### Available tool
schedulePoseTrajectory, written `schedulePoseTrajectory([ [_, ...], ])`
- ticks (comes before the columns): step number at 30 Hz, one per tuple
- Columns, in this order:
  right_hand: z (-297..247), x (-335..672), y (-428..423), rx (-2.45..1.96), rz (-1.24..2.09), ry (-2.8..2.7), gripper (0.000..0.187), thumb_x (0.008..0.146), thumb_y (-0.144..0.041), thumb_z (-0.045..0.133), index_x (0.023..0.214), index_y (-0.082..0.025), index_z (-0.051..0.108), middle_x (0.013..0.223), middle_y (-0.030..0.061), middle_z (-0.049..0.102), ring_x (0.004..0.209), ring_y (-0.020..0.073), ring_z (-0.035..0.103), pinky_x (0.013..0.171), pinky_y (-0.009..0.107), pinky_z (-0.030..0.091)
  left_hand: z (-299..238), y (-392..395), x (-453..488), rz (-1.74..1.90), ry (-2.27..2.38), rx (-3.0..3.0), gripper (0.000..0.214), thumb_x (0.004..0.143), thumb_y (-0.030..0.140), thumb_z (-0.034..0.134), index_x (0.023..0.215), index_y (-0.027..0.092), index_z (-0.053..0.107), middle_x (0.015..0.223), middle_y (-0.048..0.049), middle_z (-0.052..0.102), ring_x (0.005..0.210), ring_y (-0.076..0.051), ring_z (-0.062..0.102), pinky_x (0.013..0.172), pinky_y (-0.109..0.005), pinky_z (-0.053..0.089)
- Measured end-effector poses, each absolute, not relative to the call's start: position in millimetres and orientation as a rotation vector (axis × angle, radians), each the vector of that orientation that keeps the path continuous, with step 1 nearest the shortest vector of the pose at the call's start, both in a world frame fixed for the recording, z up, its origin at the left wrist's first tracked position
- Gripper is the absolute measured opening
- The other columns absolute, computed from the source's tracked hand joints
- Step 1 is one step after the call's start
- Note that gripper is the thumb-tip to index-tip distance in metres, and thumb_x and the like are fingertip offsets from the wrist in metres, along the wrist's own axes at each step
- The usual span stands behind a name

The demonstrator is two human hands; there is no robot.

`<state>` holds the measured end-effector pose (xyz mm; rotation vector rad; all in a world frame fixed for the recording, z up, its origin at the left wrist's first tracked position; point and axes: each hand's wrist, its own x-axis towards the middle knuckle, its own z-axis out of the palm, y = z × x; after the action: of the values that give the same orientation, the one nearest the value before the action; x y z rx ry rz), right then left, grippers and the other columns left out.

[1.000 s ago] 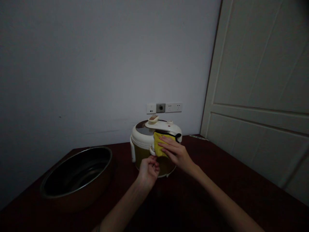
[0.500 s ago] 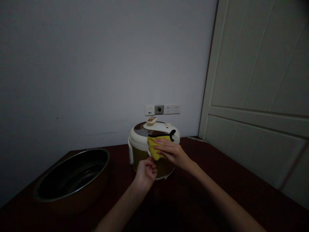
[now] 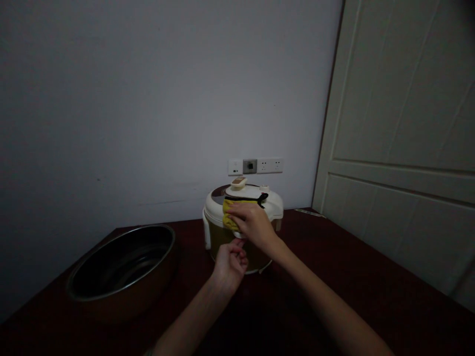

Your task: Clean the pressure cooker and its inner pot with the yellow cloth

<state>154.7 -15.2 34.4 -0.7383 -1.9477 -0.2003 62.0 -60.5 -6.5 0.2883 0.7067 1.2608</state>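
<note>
A white and olive-yellow pressure cooker (image 3: 217, 232) stands on the dark red table (image 3: 297, 296) near the wall. My right hand (image 3: 252, 225) presses a yellow cloth (image 3: 230, 217) with a black loop against the front of the cooker's white lid rim. The fingers lie closed over the cloth. My left hand (image 3: 230, 264) is curled just below, at the cooker's front handle, and its fingers seem to pinch that handle.
A large empty steel basin (image 3: 124, 264) sits on the table to the left. Wall sockets (image 3: 255, 165) are behind the cooker. A white panelled door (image 3: 401, 148) stands at the right.
My right hand has slid the yellow cloth leftward and slightly up along the lid rim. The left hand stays at the front handle.
</note>
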Motion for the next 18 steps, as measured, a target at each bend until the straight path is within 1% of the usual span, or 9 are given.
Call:
schedulePoseTrajectory([
  [3,28.4,165.0,-20.5,-0.738,-0.199,-1.947,0.021,0.083,-0.021,0.057,0.101,-0.019,0.069,0.109,0.0097,0.067,0.107,0.0212,0.060,0.094,0.041,0.046,-8.1,-60.0,61.3,1.269,0.719,0.289,0.034,0.051,-0.004,0.040,0.080,0.012,0.047,0.069,0.0016,0.052,0.037,-0.002,0.031,0.036,-0.014,0.024],
  [6,11.1,195.3,-26.1,-0.732,-0.186,-1.897,0.028,0.087,-0.025,0.052,0.111,-0.019,0.065,0.121,0.0101,0.060,0.118,0.0219,0.052,0.100,0.044,0.041,-8.6,-59.6,61.1,1.257,0.708,0.322,0.038,0.051,-0.005,0.040,0.084,0.011,0.049,0.075,0.0001,0.055,0.038,-0.001,0.030,0.036,-0.014,0.025],
  [10,-10.3,227.5,-22.9,-0.746,-0.157,-1.835,0.033,0.090,-0.024,0.045,0.118,-0.017,0.060,0.127,0.0111,0.055,0.123,0.0206,0.047,0.103,0.043,0.038,-8.1,-59.6,62.2,1.254,0.693,0.335,0.044,0.049,-0.006,0.040,0.087,0.012,0.049,0.081,-0.0012,0.057,0.037,-0.001,0.029,0.035,-0.014,0.024],
  [13,-9.1,223.0,-18.0,-0.724,-0.226,-1.884,0.034,0.090,-0.026,0.044,0.119,-0.015,0.059,0.130,0.0120,0.052,0.126,0.0212,0.042,0.105,0.043,0.036,-7.6,-60.2,63.9,1.281,0.710,0.317,0.040,0.050,-0.006,0.039,0.085,0.013,0.048,0.076,0.0002,0.056,0.037,-0.001,0.029,0.035,-0.014,0.023],
  [15,1.5,208.1,-16.6,-0.690,-0.315,-1.991,0.034,0.090,-0.028,0.046,0.118,-0.017,0.060,0.131,0.0103,0.052,0.128,0.0217,0.040,0.105,0.043,0.034,-7.4,-60.5,65.2,1.294,0.715,0.310,0.037,0.051,-0.006,0.039,0.082,0.013,0.047,0.072,0.0012,0.054,0.036,-0.001,0.030,0.035,-0.014,0.024],
  [18,24.0,180.9,-17.5,-0.678,-0.474,-2.215,0.029,0.088,-0.030,0.049,0.110,-0.022,0.065,0.130,0.0061,0.054,0.126,0.0230,0.042,0.103,0.044,0.034,-6.6,-60.5,67.3,1.316,0.736,0.295,0.030,0.053,-0.006,0.038,0.074,0.014,0.045,0.061,0.0032,0.048,0.036,-0.003,0.031,0.036,-0.014,0.023],
])
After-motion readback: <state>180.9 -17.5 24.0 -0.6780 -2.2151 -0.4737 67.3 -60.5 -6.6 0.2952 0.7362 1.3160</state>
